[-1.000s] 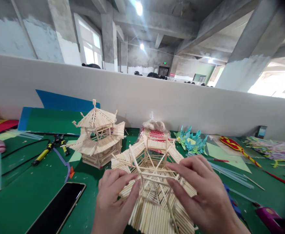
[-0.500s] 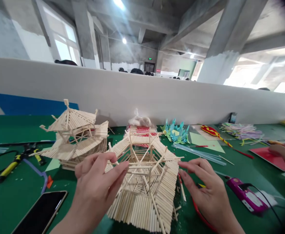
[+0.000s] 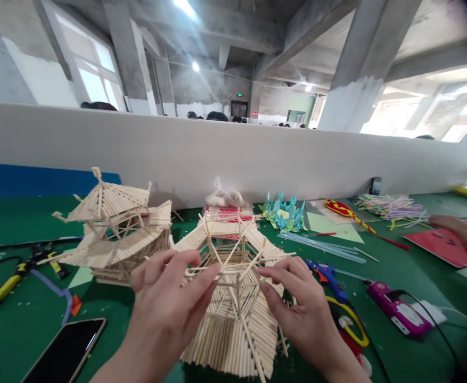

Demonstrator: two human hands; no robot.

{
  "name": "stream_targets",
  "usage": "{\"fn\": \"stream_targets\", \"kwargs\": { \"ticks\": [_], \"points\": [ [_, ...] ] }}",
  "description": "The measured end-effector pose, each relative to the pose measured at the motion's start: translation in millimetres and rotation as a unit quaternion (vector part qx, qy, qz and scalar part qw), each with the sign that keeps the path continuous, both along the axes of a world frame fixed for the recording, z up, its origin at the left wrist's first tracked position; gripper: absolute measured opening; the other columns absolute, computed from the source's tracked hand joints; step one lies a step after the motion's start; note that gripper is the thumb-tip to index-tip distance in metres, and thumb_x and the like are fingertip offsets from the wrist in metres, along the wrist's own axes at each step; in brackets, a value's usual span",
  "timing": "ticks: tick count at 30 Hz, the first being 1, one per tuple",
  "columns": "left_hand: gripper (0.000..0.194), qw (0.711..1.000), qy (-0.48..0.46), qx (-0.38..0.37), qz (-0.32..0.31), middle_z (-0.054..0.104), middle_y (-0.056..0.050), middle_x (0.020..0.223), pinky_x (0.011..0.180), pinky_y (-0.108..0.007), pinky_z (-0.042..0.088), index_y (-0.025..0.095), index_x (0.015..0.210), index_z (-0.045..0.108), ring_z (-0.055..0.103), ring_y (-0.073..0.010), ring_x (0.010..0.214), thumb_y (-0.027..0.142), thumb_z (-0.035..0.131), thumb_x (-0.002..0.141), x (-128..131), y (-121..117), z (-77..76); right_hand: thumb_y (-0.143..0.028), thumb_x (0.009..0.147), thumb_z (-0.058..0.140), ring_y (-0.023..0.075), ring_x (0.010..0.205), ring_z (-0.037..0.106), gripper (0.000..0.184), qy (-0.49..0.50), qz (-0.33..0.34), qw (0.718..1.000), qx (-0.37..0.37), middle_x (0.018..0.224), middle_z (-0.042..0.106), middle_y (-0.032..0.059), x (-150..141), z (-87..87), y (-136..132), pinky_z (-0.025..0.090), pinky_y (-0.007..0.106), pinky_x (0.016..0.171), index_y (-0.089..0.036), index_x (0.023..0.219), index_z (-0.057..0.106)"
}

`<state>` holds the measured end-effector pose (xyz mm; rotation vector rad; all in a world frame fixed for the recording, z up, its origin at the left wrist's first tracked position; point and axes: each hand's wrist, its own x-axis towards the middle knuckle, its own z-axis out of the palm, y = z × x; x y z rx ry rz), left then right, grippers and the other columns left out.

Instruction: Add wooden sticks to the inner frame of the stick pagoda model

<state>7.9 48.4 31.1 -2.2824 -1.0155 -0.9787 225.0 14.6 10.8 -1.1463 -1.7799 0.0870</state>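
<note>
A pavilion model of thin wooden sticks (image 3: 253,319) stands in front of me, its slatted roof ring open in the middle with bare sticks crossing above it. My left hand (image 3: 173,298) reaches over its left side, thumb and fingers closed on a thin wooden stick (image 3: 229,273) at the top of the frame. Part of that stick is hidden by the fingers. On the right side, my right hand (image 3: 297,308) is close to the upper sticks, with thumb and index fingertip a little apart and nothing visible between them.
A finished-looking stick pavilion (image 3: 117,229) stands at left. Pliers (image 3: 25,271) and a phone (image 3: 65,351) lie near it. At right are a blue glue gun (image 3: 329,279), a purple power strip (image 3: 396,308) and a blue paper ornament (image 3: 284,213). Another person's hand (image 3: 452,226) touches a red sheet (image 3: 436,246).
My right hand has moved left, from the roof's outer edge to the upper sticks, uncovering the glue gun. My left hand stays at the frame. The view has shifted slightly.
</note>
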Motion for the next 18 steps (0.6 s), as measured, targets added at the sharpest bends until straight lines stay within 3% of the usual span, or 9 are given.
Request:
{"fn": "stream_targets", "kwargs": {
  "ticks": [6, 18],
  "points": [
    [0.023, 1.000, 0.022, -0.018, -0.011, 0.057, -0.009, 0.094, 0.070, -0.039, 0.030, 0.026, 0.096, 0.067, 0.044, -0.0286, 0.087, 0.014, 0.055, 0.081, 19, -3, 0.8, -0.015, 0.081, 0.057, 0.0172, 0.076, 0.053, 0.021, 0.009, 0.025, 0.999, -0.019, 0.078, 0.059, 0.0032, -18, 5.6, 7, 0.045, 0.033, 0.069, -0.020, 0.099, 0.067],
    [0.023, 1.000, 0.007, -0.025, -0.015, 0.058, -0.006, 0.091, 0.070, -0.037, 0.030, 0.028, 0.095, 0.065, 0.044, -0.0265, 0.087, 0.016, 0.051, 0.083, 20, -1, -1.5, -0.016, 0.082, 0.053, 0.0174, 0.074, 0.053, 0.021, 0.008, 0.029, 0.999, -0.023, 0.076, 0.058, 0.0033, -24, 8.0, 9, 0.045, 0.032, 0.065, -0.021, 0.096, 0.068]
  ]
}}
